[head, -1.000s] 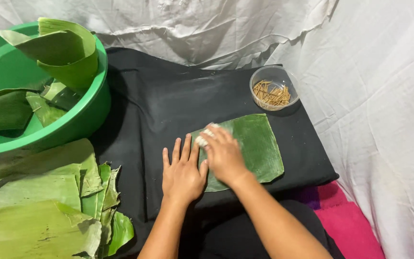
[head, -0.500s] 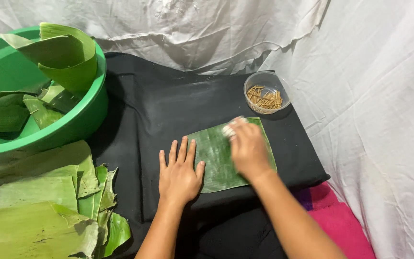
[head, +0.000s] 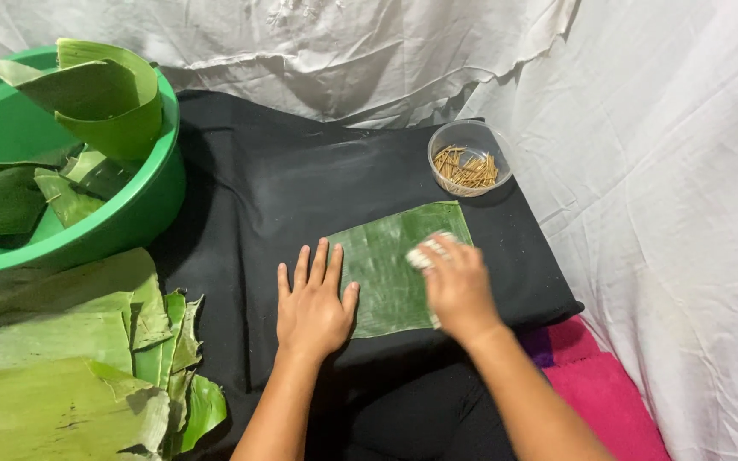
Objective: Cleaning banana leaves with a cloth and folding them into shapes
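We found the cut leaf piece (head: 390,269) lying flat on the black cloth (head: 258,196) that covered the worktop, a little right of the frame's centre. The left hand (head: 313,307) lay open and flat, fingers spread, its thumb side pressing the leaf's left edge. The right hand (head: 459,290) rested on the leaf's right half, its fingers curled around a small pale cloth wad (head: 427,253); only part of the wad showed past the fingertips, so we could not tell how tightly it was held.

We judged the leaf to be light, thin and pliable, with a smooth, perhaps slick face, and likely to split along its veins if bent sharply or pulled across the grain. Pinning it by one edge with a flat palm, as the left hand did, seemed the safest hold; lifting it would be best done by a corner or along a long edge.

Toward the upper right of the leaf stood a small clear bowl (head: 470,158) of short wooden sticks (head: 467,168). A green basin (head: 130,218) holding folded leaves filled the upper left, and a stack of large leaves (head: 53,341) lay at the lower left. White sheeting (head: 659,171) hung behind and to the right.
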